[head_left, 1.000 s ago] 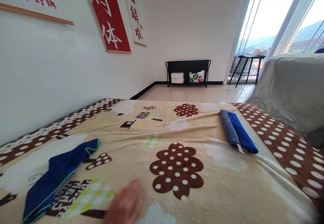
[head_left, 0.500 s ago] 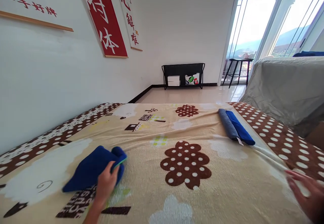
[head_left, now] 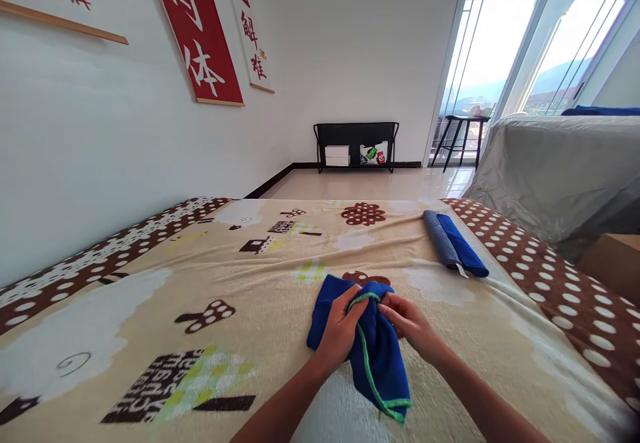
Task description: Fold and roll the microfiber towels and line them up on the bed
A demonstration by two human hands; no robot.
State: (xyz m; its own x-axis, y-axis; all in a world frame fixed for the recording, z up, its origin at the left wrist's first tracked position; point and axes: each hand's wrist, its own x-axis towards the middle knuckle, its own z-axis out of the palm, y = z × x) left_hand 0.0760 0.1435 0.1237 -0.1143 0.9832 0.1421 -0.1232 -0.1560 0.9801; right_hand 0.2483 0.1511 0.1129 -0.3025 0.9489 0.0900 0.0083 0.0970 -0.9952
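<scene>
A blue cloth with a green hem (head_left: 377,356) lies bunched in the middle of the patterned beige blanket (head_left: 240,296). My left hand (head_left: 343,329) grips its upper left part, fingers closed on the fabric. My right hand (head_left: 407,323) pinches the green hem at the top, close beside the left. Part of the cloth hangs toward me between my forearms. Two rolled towels, one grey-blue (head_left: 440,239) and one bright blue (head_left: 463,245), lie side by side at the blanket's far right.
A white wall with red and white banners (head_left: 193,29) runs along the left. A grey-covered piece of furniture (head_left: 555,169) stands at the right, a cardboard box (head_left: 613,263) by it. A black rack (head_left: 356,144) and a stool (head_left: 460,137) stand at the far wall near glass doors.
My left hand dragged the blue cloth from the blanket's left side to the middle. My right hand came in from the right edge and took hold of its hem.
</scene>
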